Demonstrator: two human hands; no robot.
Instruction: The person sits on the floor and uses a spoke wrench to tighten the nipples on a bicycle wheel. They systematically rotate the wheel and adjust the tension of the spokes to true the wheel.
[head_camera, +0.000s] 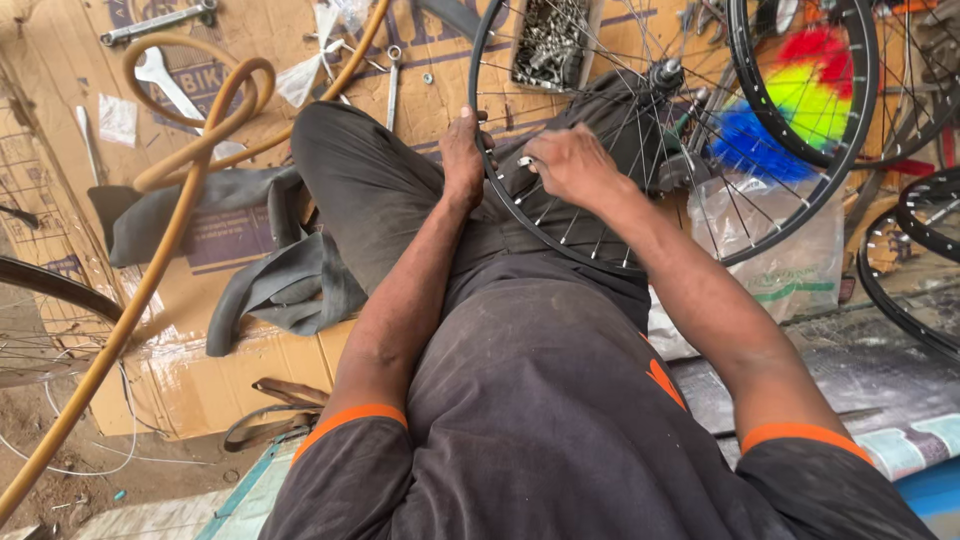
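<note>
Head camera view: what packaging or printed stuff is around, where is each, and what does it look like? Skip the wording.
Cardboard: flattened brown box sheet under the tools, left, with dark blue print.
Plastic bag: right of the wheel rim that both hands grip, clear-white with green print.
Small clear bag: far left on the cardboard, flat, square.
Newspaper: bottom right, folded, pale with colour print.
Parts box: top centre, open, rectangular, full of small metal parts.

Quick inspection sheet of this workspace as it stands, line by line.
Surface: flattened cardboard on dirt ground.
Job's things: spoked wheel rim across the lap; small silver tool at the spokes.
Clutter: wrenches, inner tube, tray of small metal parts.
Hands: left hand grips the rim; right hand is on the spokes.
Cables: tan hose looped at left.
Surroundings: more wheels, rainbow spoke brush.
</note>
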